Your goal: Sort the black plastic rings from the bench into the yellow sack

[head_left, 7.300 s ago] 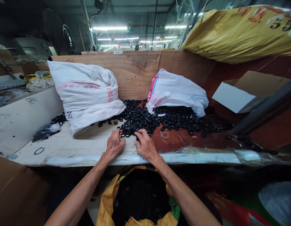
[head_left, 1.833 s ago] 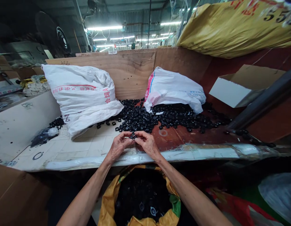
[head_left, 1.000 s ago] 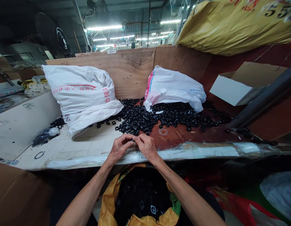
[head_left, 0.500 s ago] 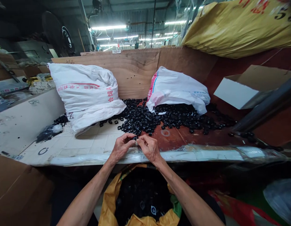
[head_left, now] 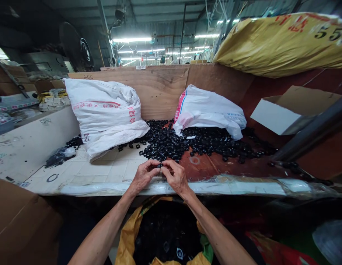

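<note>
Near the table's front edge, my left hand (head_left: 145,176) and my right hand (head_left: 175,176) meet, fingertips pinched on one small black part (head_left: 160,165) between them. Both hands are closed on it, the left from one side and the right from the other. Just beyond them lies a loose pile of small black parts (head_left: 165,143). Below my hands, under the table edge, an open yellow sack (head_left: 128,230) holds many dark pieces.
White sacks lie on the table at left (head_left: 107,114) and right (head_left: 209,110). An open carton (head_left: 276,116) and a slanted metal bar (head_left: 306,129) are at the right. A bulging yellow sack (head_left: 270,44) hangs above. A wooden board (head_left: 160,88) closes the back.
The view has tilted up slightly, so the scene sits lower. Both hands still pinch the black part; their fingers have shifted slightly around it.
</note>
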Available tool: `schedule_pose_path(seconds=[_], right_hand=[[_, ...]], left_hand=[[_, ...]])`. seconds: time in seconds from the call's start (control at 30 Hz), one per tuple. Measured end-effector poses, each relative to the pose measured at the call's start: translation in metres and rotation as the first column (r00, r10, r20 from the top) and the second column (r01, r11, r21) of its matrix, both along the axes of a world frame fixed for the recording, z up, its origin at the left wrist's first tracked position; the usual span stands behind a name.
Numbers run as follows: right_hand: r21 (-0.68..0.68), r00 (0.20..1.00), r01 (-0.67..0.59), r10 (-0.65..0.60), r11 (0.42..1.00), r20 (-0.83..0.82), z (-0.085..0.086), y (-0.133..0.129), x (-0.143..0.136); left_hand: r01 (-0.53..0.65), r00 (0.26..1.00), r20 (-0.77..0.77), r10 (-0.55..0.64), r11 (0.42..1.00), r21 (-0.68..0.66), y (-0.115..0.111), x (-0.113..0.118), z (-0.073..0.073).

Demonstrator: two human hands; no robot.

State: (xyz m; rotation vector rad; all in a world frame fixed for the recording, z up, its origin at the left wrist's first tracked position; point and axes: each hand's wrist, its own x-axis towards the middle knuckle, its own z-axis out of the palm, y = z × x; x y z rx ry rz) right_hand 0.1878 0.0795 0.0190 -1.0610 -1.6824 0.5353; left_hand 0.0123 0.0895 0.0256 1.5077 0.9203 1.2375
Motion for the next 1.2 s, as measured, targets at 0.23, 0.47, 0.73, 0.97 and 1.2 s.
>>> schedule_pose_path(seconds=[0.23, 0.47, 0.73, 0.97, 1.2], right_hand=[[0.046, 0.994, -0.105, 0.105, 0.993, 0.018, 0.002, -0.005, 0.003], [-0.108, 0.999, -0.051, 0.051, 0.993, -0.005, -0.004, -0.017, -0.01], [-0.012, 0.993, -0.105, 0.104, 0.994, -0.048, 0.001, -0.037, -0.01], [-0.516, 0.938, -0.247, 0.067, 0.82, -0.341, -0.002, -0.052, -0.016], [-0.022, 0.918, 0.319, -0.303, 0.947, 0.256, -0.005, 0.007, 0.034]], left_hand=[[0.031, 0.999, 0.009, -0.031, 0.995, -0.093, -0.004, -0.003, 0.004], [-0.074, 0.987, -0.14, 0.081, 0.996, 0.06, -0.035, -0.007, -0.005], [-0.08, 0.996, -0.043, 0.078, 0.996, -0.029, -0.052, -0.004, -0.011], [-0.057, 0.949, -0.282, 0.139, 0.958, 0.283, -0.066, -0.013, -0.01], [-0.022, 0.769, -0.62, 0.157, 0.975, 0.219, -0.015, -0.017, 0.017]])
